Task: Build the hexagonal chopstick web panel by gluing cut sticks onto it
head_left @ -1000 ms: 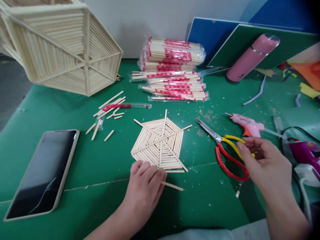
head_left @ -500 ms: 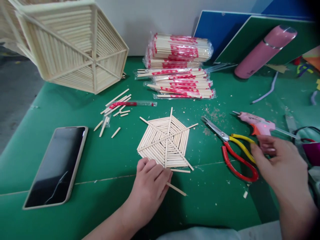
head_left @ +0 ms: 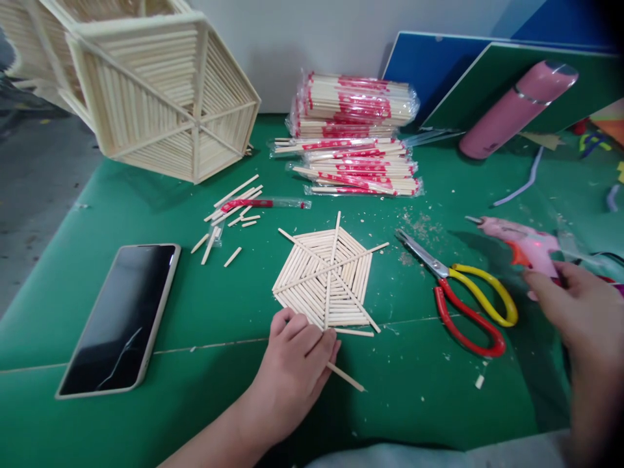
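A flat hexagonal web of wooden chopsticks (head_left: 322, 273) lies on the table, its crossed spokes poking past the rim. At its lower edge my left hand (head_left: 302, 351) has its fingers closed on a chopstick (head_left: 346, 377), whose end sticks out below the fingers. Another short stick (head_left: 357, 333) lies along the web's bottom side. My right hand (head_left: 585, 312) is wrapped round the handle of a pink glue gun (head_left: 526, 244), with a small red light lit on its body. Between the web and that hand lie scissors (head_left: 451, 289) with red and yellow handles.
A large hexagonal chopstick structure (head_left: 175, 104) stands at the back left, above a phone (head_left: 119, 318). Wrapped chopsticks (head_left: 358, 104) are piled at the back. Cut sticks (head_left: 238, 201) lie left of the web. A pink bottle (head_left: 517, 110) leans against boards (head_left: 439, 65).
My right hand has closed round the glue gun's handle and moved it right, away from the scissors. My left hand stays at the web's lower edge. The view has shifted slightly.
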A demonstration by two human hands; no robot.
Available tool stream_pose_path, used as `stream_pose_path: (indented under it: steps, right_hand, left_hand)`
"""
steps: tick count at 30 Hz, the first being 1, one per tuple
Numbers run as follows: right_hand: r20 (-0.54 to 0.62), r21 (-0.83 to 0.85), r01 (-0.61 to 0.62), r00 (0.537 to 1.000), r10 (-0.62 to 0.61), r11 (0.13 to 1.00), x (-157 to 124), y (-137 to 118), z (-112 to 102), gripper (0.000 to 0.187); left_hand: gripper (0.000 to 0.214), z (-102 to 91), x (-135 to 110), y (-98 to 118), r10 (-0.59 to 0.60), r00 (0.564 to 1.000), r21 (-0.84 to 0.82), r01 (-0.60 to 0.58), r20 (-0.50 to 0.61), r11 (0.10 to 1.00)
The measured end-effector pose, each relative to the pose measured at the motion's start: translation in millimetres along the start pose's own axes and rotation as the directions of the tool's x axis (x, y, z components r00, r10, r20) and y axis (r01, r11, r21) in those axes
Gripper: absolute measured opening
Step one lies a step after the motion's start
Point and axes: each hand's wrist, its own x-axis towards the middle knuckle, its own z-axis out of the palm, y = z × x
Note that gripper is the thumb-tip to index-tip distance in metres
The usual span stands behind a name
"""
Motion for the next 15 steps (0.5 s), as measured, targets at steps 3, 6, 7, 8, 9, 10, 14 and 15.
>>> stream_pose_path:
  steps: [3, 6, 7, 8, 9, 10, 14, 15]
  right_hand:
    - [0.144, 0.495, -0.187, 0.981, 0.132, 0.848, -13, -14, -8, 0.031]
    - [0.419, 0.669, -0.355, 0.906, 0.063, 0.653, -35, -41, -15, 0.031]
    - [0.473, 0.663, -0.378, 0.881, 0.03, 0.646, -44, -51, -17, 0.031]
    - [0.533, 0.65, -0.385, 0.846, -0.032, 0.655, -53, -61, -19, 0.031]
    - [0.602, 0.641, -0.387, 0.789, -0.122, 0.663, -63, -71, -20, 0.031]
    - [0.637, 0.641, -0.37, 0.746, -0.197, 0.672, -71, -79, -21, 0.03]
    - [0.7, 0.611, -0.242, 0.611, -0.371, 0.754, -97, -99, -21, 0.029]
    - [0.684, 0.608, -0.177, 0.612, -0.398, 0.774, -100, -100, -21, 0.027]
  left_hand:
    - [0.011, 0.0, -1, -1, 0.007, 1.0, -0.001, -0.007, 0.0, 1.0]
    - [0.01, -1.3, -2, 0, 0.015, 1.0, -0.01, -0.015, 0.01, 1.0]
    - [0.01, -1.8, -2, 0, 0.018, 1.0, -0.013, -0.018, 0.018, 1.0]
    - [0.01, -2.4, -2, 1, 0.022, 0.999, -0.015, -0.022, 0.025, 1.0]
    - [0.01, -2.8, -1, 1, 0.025, 0.999, -0.016, -0.024, 0.029, 1.0]
    - [0.01, -3.1, -1, 2, 0.028, 0.999, -0.017, -0.027, 0.031, 0.999]
    - [0.009, -3.2, -2, 1, 0.038, 0.999, -0.027, -0.037, 0.018, 0.999]
    - [0.009, -3.0, -3, 1, 0.044, 0.999, -0.029, -0.043, 0.015, 0.999]
